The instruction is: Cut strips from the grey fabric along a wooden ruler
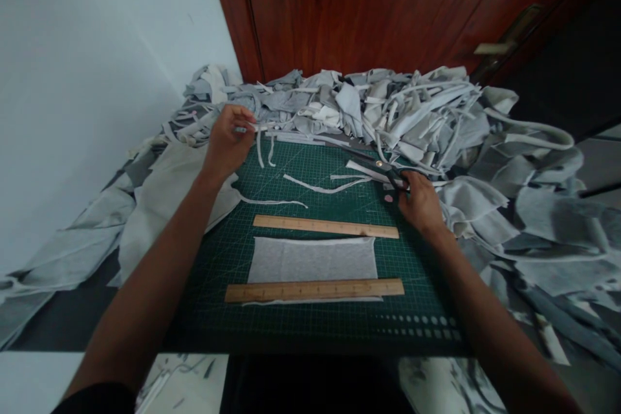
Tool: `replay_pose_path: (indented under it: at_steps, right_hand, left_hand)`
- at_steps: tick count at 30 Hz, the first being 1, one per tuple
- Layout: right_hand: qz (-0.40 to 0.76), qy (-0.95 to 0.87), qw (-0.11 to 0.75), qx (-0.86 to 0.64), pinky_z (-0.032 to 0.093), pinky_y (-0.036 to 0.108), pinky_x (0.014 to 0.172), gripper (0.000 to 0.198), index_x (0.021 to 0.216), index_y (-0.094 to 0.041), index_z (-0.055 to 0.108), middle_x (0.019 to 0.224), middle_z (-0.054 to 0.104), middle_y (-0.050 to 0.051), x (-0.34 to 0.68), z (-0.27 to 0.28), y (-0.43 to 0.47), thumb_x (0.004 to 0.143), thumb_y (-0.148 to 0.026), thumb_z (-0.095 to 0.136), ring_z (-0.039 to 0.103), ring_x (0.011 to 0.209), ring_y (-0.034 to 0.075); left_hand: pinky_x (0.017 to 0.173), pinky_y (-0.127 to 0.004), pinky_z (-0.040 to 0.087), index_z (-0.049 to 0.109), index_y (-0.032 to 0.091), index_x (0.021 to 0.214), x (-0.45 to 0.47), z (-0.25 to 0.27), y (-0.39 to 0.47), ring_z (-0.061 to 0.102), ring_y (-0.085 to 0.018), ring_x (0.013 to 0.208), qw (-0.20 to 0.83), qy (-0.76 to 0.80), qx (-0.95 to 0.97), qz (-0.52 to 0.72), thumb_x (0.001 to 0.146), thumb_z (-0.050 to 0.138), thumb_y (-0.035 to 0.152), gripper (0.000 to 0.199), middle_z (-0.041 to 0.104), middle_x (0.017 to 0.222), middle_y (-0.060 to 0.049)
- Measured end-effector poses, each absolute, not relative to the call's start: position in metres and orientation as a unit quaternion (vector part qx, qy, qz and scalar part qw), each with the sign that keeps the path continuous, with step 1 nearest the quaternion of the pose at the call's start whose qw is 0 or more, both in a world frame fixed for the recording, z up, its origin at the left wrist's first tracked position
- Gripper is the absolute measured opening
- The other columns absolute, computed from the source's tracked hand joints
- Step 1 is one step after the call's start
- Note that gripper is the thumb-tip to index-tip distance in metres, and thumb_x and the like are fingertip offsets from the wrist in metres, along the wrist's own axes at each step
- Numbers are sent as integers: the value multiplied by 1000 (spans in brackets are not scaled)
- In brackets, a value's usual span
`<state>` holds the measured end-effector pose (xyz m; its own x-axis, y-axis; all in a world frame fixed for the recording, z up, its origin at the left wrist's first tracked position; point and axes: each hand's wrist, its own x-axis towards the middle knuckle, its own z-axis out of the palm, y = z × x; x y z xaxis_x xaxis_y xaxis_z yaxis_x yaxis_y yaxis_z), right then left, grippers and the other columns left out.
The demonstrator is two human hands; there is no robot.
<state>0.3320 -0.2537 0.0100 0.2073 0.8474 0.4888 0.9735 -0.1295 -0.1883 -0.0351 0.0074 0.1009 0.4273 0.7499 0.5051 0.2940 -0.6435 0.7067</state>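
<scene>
My right hand (pixel 421 204) is closed round the handles of dark scissors (pixel 383 168), whose blades point up and left over the mat. At the far left of the mat, my left hand (pixel 229 145) pinches a thin fabric strip (pixel 260 147) at its fingertips. A small teal spot shows between those fingers, too small to name. On the green cutting mat (pixel 291 200) lies a grey fabric rectangle (pixel 313 260). One wooden ruler (pixel 315 290) rests across its near edge; another ruler (pixel 325 226) lies just beyond its far edge.
Scrap fabric (pixel 310 103) is heaped along the back, with more grey pieces (pixel 548 220) on the right. A pale cloth (pixel 165 200) lies under my left forearm. Loose narrow strips (pixel 330 190) lie mid-mat. Behind stand a wooden door (pixel 363 6) and a white wall (pixel 107 45).
</scene>
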Motion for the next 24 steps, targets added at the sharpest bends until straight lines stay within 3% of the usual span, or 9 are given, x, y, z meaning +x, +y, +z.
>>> replay_pose_path:
  at_steps: [4, 10, 17, 20, 24]
  right_hand:
    - [-152, -579, 224, -769, 51, 52, 102, 47, 133, -8, 58, 119, 68, 23, 361, 1, -262, 88, -12, 47, 62, 115, 37]
    - [-145, -542, 196, -805, 50, 56, 100, 47, 136, -4, 58, 119, 66, 25, 385, -14, -281, 92, -19, 51, 60, 116, 39]
    - [-119, -530, 284, -790, 52, 51, 102, 32, 118, -15, 70, 113, 70, 18, 380, 6, -285, 96, -21, 48, 64, 109, 34]
    - [-112, -531, 314, -779, 51, 50, 100, 30, 111, -19, 72, 108, 72, 15, 369, 23, -284, 98, -20, 46, 65, 105, 32]
    - [-76, -588, 340, -730, 50, 49, 96, 27, 107, -21, 73, 104, 72, 13, 340, 34, -279, 98, -18, 48, 64, 101, 31]
  left_hand:
    - [85, -28, 51, 54, 20, 115, -24, 99, -10, 61, -15, 104, 235, 285, 856, 362, 94, 60, 29, 24, 65, 121, -4]
    - [95, -33, 51, 65, 19, 119, -2, 91, -47, 66, -19, 106, 293, 119, 944, 91, 106, 49, 37, 28, 70, 115, -8]
    - [97, -32, 49, 63, 24, 132, 9, 81, -74, 67, -20, 109, 335, 112, 934, -49, 109, 43, 39, 34, 70, 118, -5]
    - [96, -31, 47, 64, 26, 131, 11, 88, -83, 66, -20, 108, 348, 114, 926, -90, 108, 45, 41, 33, 70, 118, -4]
    - [88, -31, 47, 66, 25, 117, 11, 92, -95, 66, -20, 101, 372, 105, 911, -147, 101, 60, 42, 24, 69, 113, -3]
